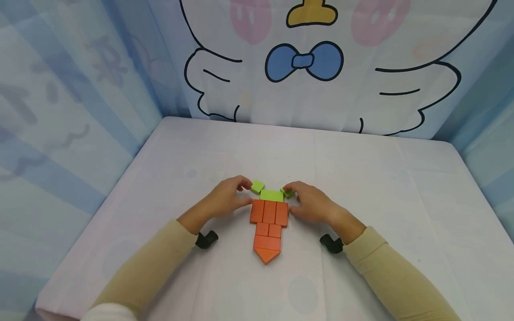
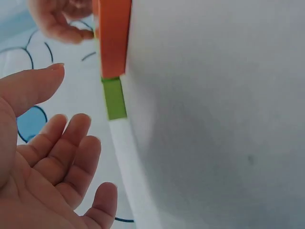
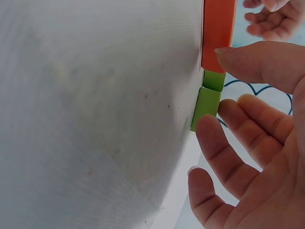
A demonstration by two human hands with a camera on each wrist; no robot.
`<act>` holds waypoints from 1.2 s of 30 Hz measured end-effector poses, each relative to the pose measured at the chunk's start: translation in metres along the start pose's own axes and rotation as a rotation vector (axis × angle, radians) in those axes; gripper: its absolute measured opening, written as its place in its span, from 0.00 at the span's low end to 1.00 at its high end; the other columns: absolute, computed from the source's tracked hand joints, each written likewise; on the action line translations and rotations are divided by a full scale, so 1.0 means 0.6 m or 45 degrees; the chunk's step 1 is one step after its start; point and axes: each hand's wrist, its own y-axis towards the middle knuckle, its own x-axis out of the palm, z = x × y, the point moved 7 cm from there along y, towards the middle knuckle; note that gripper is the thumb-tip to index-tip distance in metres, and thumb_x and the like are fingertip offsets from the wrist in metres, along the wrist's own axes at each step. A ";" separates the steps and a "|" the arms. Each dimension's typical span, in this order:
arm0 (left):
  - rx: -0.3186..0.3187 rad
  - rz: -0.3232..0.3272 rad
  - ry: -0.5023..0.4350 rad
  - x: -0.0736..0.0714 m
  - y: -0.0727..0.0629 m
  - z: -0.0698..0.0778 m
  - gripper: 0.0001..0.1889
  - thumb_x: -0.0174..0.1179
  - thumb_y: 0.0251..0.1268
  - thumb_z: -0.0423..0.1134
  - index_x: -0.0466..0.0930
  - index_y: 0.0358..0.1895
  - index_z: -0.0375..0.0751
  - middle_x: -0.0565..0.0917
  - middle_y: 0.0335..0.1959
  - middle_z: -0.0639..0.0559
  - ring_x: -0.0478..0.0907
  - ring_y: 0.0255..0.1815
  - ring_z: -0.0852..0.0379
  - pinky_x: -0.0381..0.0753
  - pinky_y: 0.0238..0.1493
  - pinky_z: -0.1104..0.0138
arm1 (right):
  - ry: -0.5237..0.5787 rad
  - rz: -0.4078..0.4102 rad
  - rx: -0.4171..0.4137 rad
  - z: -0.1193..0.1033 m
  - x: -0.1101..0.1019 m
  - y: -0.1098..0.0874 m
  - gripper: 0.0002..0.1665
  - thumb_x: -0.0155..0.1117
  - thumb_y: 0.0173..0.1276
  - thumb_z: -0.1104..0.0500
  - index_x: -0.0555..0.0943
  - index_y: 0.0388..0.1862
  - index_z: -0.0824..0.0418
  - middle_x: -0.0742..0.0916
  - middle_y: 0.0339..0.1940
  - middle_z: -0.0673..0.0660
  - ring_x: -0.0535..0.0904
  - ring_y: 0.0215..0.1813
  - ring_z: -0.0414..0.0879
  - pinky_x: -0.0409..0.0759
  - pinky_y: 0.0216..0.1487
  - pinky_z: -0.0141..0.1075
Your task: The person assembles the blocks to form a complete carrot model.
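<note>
Hands flank the orange block carrot (image 1: 268, 227), left hand (image 1: 225, 198) and right hand (image 1: 313, 204) fingers relaxed beside green blocks (image 1: 271, 195).

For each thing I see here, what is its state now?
Left hand: fingers relaxed, at the small green square block.
Right hand: fingers on the other small green block.
Orange block carrot shape: lying flat, assembled.
Green rectangular block: flat, atop the carrot.

i'm looking down at a pale tabletop (image 1: 361, 178) covered in a faintly patterned white cloth. a fabric backdrop (image 1: 305, 67) printed with a cartoon bird, a blue bow tie (image 1: 304, 61) and outlined wings is hanging behind it. blue striped curtains (image 1: 60, 111) are closing in both sides, and soft, even light is falling throughout.
</note>
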 end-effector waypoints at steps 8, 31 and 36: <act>-0.104 0.019 -0.017 0.005 0.045 -0.028 0.24 0.68 0.67 0.42 0.73 0.61 0.37 0.80 0.56 0.47 0.74 0.57 0.49 0.75 0.59 0.58 | -0.006 0.005 -0.008 -0.002 0.001 -0.001 0.29 0.64 0.67 0.63 0.72 0.67 0.68 0.79 0.61 0.62 0.79 0.51 0.53 0.77 0.57 0.48; -0.169 -0.066 0.026 0.025 0.078 -0.019 0.23 0.63 0.68 0.35 0.71 0.64 0.37 0.77 0.62 0.45 0.73 0.62 0.49 0.72 0.64 0.58 | 0.013 0.004 0.020 -0.004 0.003 -0.002 0.31 0.65 0.67 0.62 0.71 0.68 0.67 0.79 0.62 0.61 0.78 0.52 0.52 0.77 0.57 0.48; -0.161 -0.074 0.028 0.027 0.076 -0.018 0.22 0.61 0.69 0.35 0.71 0.65 0.37 0.77 0.63 0.45 0.73 0.64 0.49 0.72 0.64 0.58 | 0.019 0.005 0.028 -0.004 0.004 -0.003 0.31 0.65 0.67 0.62 0.72 0.68 0.66 0.79 0.62 0.61 0.78 0.52 0.52 0.77 0.57 0.48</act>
